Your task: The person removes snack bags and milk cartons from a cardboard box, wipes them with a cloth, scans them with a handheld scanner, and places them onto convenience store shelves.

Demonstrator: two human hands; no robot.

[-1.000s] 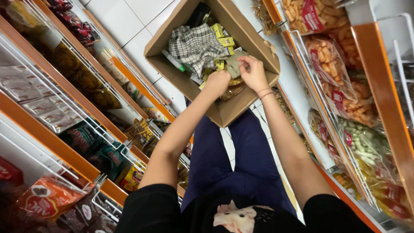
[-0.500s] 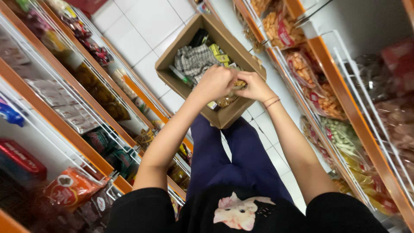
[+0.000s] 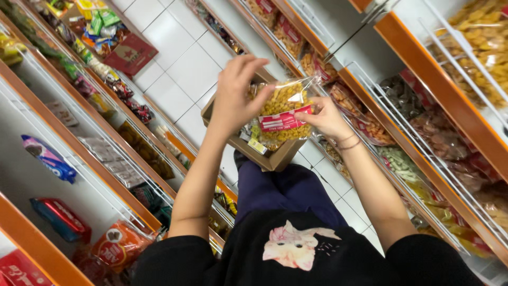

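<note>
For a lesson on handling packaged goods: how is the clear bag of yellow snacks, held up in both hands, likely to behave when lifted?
The snack bag is thin clear film, so it probably flexes and crinkles. It looks light for its size: the left hand and right hand hold it by fingertips above the cardboard box. The loose pieces likely shift, and may crush.

Single head-worn view, looking steeply down, close above the hands, between shop shelves (image 3: 79, 175)
</note>
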